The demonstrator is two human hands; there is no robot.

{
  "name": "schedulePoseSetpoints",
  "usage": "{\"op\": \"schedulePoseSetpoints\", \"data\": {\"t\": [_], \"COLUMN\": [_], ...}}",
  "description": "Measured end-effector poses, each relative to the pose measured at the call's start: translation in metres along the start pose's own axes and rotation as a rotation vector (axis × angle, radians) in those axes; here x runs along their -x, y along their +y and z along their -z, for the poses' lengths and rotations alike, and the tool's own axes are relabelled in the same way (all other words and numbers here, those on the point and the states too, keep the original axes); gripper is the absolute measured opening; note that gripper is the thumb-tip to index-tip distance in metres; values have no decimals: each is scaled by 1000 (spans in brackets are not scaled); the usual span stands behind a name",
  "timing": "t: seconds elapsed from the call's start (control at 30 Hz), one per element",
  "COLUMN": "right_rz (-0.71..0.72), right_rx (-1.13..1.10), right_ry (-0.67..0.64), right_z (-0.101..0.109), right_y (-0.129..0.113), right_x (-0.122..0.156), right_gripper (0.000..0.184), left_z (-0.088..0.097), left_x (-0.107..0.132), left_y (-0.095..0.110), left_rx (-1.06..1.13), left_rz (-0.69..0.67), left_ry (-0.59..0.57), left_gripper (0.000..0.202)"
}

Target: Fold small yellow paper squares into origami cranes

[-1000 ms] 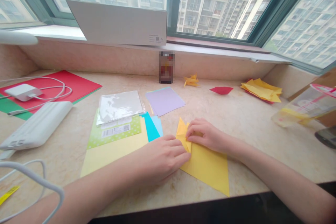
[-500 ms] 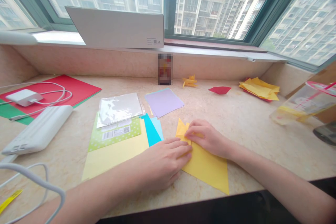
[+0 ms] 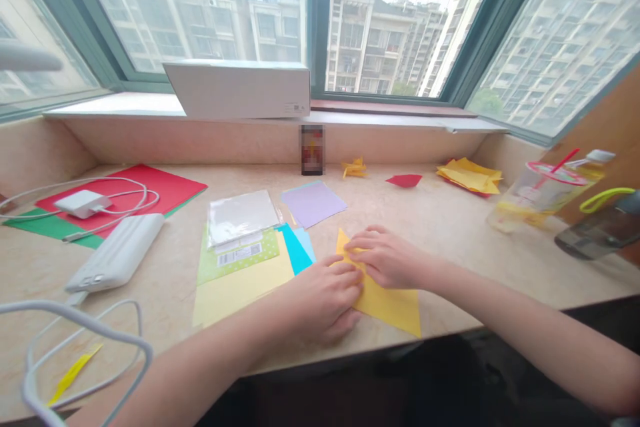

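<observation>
A partly folded sheet of yellow paper [image 3: 393, 303] lies on the counter near its front edge, one pointed tip sticking up past my fingers. My left hand [image 3: 326, 297] holds down its left side, fingers bent over the edge. From the right, my right hand [image 3: 387, 259] presses its bent fingers on the upper folded part, close to the left fingertips. Both hands cover the folds under them. Left of my hands lie blue paper [image 3: 296, 250], pale yellow paper [image 3: 240, 293] and a green dotted packet [image 3: 260, 249] with clear plastic on top.
Purple paper [image 3: 314, 203], a folded yellow piece [image 3: 354, 167], a red folded piece [image 3: 404, 180] and stacked yellow pieces [image 3: 469, 175] lie farther back. A plastic cup [image 3: 540, 197] and dark bottle [image 3: 600, 230] stand right. At left are a white power bank [image 3: 117, 253], cables and red paper [image 3: 170, 187].
My right fingers have gone from pinching a raised flap to lying lower and flatter on the yellow paper. My left hand stays on it. The camera view has tilted up and shifted slightly right.
</observation>
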State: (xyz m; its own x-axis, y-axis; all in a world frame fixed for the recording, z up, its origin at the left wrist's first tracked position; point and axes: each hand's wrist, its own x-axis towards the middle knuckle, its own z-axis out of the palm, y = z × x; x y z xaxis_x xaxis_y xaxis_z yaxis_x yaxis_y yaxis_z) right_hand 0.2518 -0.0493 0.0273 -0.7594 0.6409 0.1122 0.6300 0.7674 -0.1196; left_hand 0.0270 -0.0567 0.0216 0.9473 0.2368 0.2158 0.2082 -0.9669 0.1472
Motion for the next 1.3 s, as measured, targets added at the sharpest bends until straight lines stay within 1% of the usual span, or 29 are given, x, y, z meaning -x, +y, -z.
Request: {"op": "schedulePoseSetpoints", "data": {"t": [0.07,0.13,0.23,0.3,0.37,0.43,0.5,0.57,0.63,0.7,0.77,0.83,0.9,1.0,1.17,1.3], "right_rz": [-23,-4,60,56,0,-87,-180,-262,-341,-460,-594,-689,-735,-757,-792,-821], "right_rx": [-44,-82,-87,-40,33,107,165,187,127,-18,-135,-176,-213,-289,-339,-336], "right_ry": [33,47,-2,-10,2,9,14,32,60,112,178,228,242,239,238,231], "right_z": [4,6,7,8,8,8,6,3,-2,-6,-9,-10,-11,-15,-25,-25], "right_y": [3,6,6,3,-2,-9,-19,-31,-41,-46,-44,-36,-26,-15,-11,-9], "right_x": [-8,-14,-18,-17,-12,-6,1,7,12,16,18,18,17,13,11,12], "right_gripper": [22,20,21,19,18,20,23,25,28,29,27,27,28,28,29,25], "left_z": [-1,0,2,6,9,10,11,10,8,8,9,10,12,12,5,3], "left_x": [-1,-1,1,3,4,5,5,5,5,4,5,5,6,7,9,9], "left_y": [-1,-3,-7,-9,-11,-13,-14,-14,-13,-11,-9,-8,-7,-9,-17,-22], "left_rx": [-67,-136,-203,-218,-228,-239,-256,-273,-282,-273,-244,-196,-154,-125,-91,-59], "left_rz": [-24,-66,-58,-46,-45,-33,11,65,103,127,130,113,84,45,25,31], "left_ry": [-2,-6,-10,2,21,35,42,40,19,-8,-31,-50,-60,-42,0,-16], "left_gripper": [24,26,30,30,30,31,29,22,17,16,16,17,17,18,27,30]}}
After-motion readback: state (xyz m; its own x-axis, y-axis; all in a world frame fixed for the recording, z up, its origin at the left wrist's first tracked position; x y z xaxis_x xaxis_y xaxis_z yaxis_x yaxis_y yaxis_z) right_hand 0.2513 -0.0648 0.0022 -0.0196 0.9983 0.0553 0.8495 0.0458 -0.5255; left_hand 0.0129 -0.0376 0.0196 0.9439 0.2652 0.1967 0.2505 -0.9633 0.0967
